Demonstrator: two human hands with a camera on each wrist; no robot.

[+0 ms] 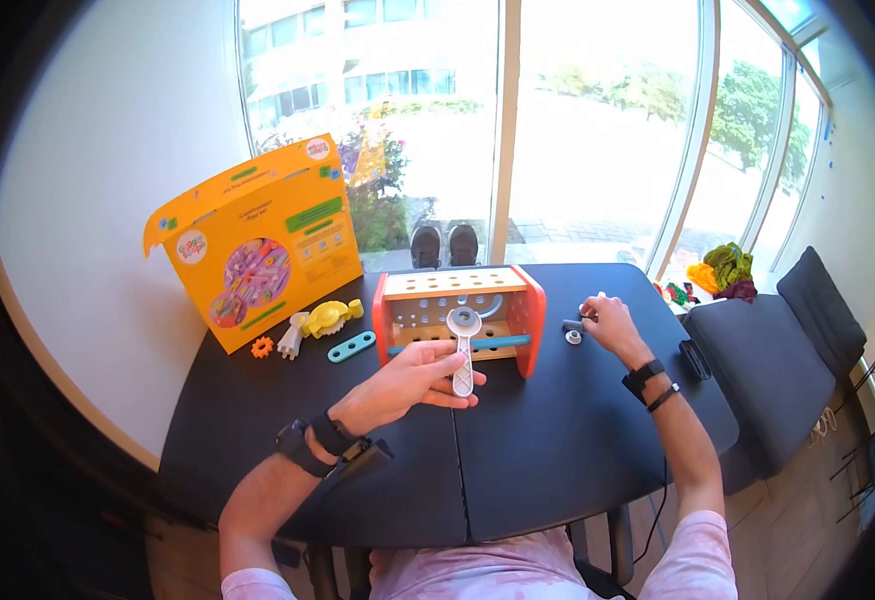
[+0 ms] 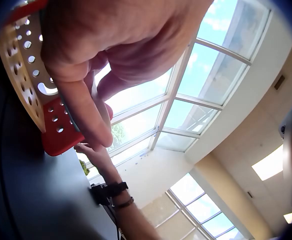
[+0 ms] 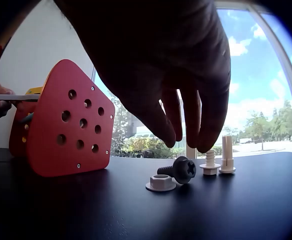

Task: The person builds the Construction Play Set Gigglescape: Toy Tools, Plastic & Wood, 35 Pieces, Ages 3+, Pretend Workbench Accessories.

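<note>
- Black table (image 1: 558,430)
- Red-ended wooden toolbox (image 1: 532,325), standing on it
- Left hand (image 1: 413,380), clamped on a white wrench (image 1: 465,345) before the toolbox
- Right hand (image 1: 608,325), fingers loosely apart near a white bolt (image 3: 210,167)
- Dark bolt (image 3: 182,171) beside a pale nut (image 3: 161,183)

Your left hand (image 2: 116,42) looms across the top, in front of a red-ended, holed box (image 2: 63,142); beyond it show your right hand (image 2: 97,155), the desk (image 2: 46,190) and windows (image 2: 188,115).
</note>
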